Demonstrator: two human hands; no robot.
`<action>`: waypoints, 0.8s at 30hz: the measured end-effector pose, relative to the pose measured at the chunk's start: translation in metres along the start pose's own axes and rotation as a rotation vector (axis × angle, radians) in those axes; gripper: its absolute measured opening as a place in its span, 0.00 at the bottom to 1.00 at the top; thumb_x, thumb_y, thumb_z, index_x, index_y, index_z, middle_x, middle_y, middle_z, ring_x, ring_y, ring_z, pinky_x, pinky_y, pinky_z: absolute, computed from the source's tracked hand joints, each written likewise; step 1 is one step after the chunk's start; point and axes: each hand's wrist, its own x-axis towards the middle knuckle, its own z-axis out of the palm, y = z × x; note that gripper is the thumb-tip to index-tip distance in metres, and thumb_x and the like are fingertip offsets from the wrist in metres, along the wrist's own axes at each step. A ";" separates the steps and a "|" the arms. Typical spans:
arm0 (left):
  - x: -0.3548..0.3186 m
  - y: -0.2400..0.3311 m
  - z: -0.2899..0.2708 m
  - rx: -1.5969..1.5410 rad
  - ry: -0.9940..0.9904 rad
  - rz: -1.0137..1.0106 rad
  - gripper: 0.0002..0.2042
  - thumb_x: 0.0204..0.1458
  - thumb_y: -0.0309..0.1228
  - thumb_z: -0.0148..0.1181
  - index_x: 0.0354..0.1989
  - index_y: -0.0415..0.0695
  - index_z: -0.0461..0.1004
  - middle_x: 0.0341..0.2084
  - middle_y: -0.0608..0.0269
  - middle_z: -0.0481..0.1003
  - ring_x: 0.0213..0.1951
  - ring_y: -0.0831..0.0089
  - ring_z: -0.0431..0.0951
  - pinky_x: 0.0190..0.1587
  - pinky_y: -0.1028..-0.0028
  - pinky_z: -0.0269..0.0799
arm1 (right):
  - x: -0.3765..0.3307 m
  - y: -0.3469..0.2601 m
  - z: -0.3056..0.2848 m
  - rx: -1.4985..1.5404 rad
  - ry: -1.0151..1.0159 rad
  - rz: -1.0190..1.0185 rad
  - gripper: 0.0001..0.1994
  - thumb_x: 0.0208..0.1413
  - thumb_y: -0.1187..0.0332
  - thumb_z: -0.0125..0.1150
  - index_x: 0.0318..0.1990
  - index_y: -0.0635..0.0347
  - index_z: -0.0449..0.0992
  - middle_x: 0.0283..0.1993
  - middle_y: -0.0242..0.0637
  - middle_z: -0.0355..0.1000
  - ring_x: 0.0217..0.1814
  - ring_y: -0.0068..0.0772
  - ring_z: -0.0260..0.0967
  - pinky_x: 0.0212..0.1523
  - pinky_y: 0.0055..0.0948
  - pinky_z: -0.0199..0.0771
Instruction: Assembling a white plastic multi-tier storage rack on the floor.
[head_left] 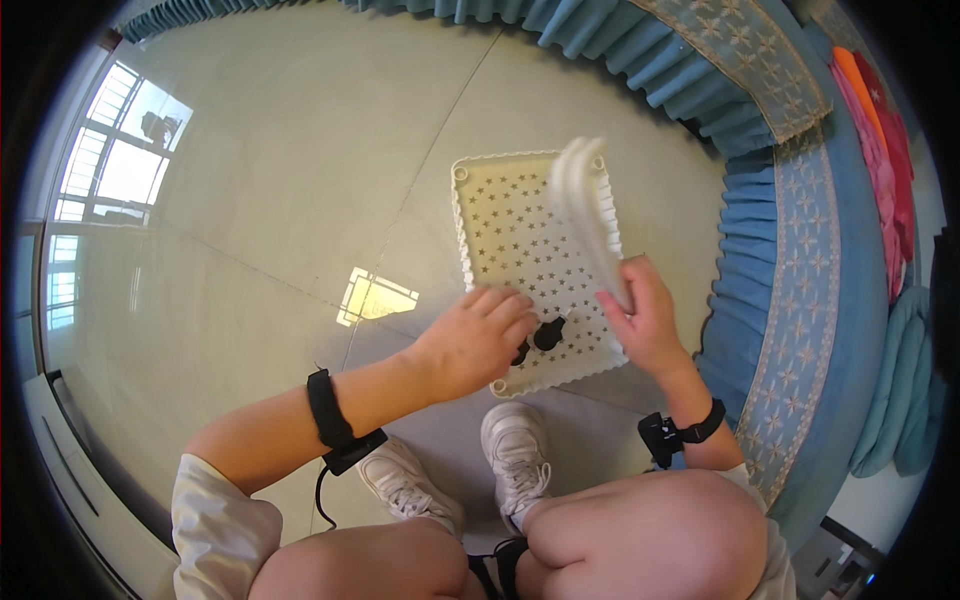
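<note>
A white rectangular plastic rack tray [535, 240] with star-shaped holes and a scalloped rim lies on the floor before my feet. My right hand [645, 318], at its right side, grips the lower end of a long white plastic frame piece [582, 205]. That piece is raised over the tray and smeared by motion. Over the tray's near left edge, my left hand [480, 338] has its fingers bent and close together; their undersides are hidden. Beside its fingertips sits a black caster wheel [548, 335] with a thin pin, and another black part [520, 353] shows partly beneath the fingers.
My white shoes [515, 450] stand just below the tray. A blue skirted bed cover [745, 300] runs along the right and far sides, with folded cloths [885, 170] on it. A white cabinet [85, 490] is at the left. Tiled floor [290, 160] reflects a window.
</note>
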 end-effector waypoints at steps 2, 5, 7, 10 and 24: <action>-0.007 -0.001 -0.005 0.059 0.004 -0.033 0.20 0.45 0.28 0.65 0.50 0.42 0.73 0.50 0.60 0.72 0.54 0.61 0.71 0.57 0.63 0.70 | 0.011 -0.003 0.017 -0.219 -0.017 -0.381 0.15 0.48 0.74 0.68 0.44 0.59 0.72 0.37 0.39 0.67 0.36 0.42 0.67 0.38 0.36 0.68; -0.019 0.001 -0.009 0.010 0.054 0.029 0.16 0.43 0.25 0.64 0.43 0.42 0.76 0.45 0.62 0.74 0.49 0.63 0.73 0.54 0.64 0.70 | 0.020 0.003 0.028 -0.269 -0.109 -0.403 0.17 0.44 0.74 0.70 0.43 0.57 0.74 0.37 0.37 0.68 0.41 0.43 0.68 0.43 0.40 0.68; -0.025 0.005 -0.013 -0.092 0.107 0.120 0.14 0.42 0.24 0.63 0.41 0.42 0.76 0.43 0.63 0.74 0.47 0.64 0.74 0.52 0.64 0.71 | 0.023 0.007 0.030 -0.310 -0.130 -0.411 0.17 0.44 0.74 0.70 0.43 0.56 0.75 0.37 0.37 0.68 0.41 0.43 0.68 0.42 0.40 0.67; -0.038 0.005 -0.018 -0.165 0.135 0.146 0.16 0.40 0.20 0.61 0.41 0.42 0.76 0.42 0.63 0.75 0.43 0.64 0.75 0.49 0.64 0.71 | 0.027 0.011 0.035 -0.335 -0.162 -0.413 0.17 0.44 0.74 0.70 0.44 0.56 0.76 0.38 0.37 0.68 0.41 0.42 0.68 0.43 0.39 0.67; -0.053 -0.006 -0.024 -0.300 0.192 0.032 0.20 0.43 0.16 0.60 0.48 0.42 0.72 0.42 0.59 0.76 0.40 0.58 0.76 0.43 0.63 0.74 | 0.030 0.005 0.041 -0.196 -0.105 -0.347 0.16 0.48 0.73 0.68 0.46 0.58 0.78 0.44 0.39 0.71 0.46 0.43 0.70 0.47 0.39 0.72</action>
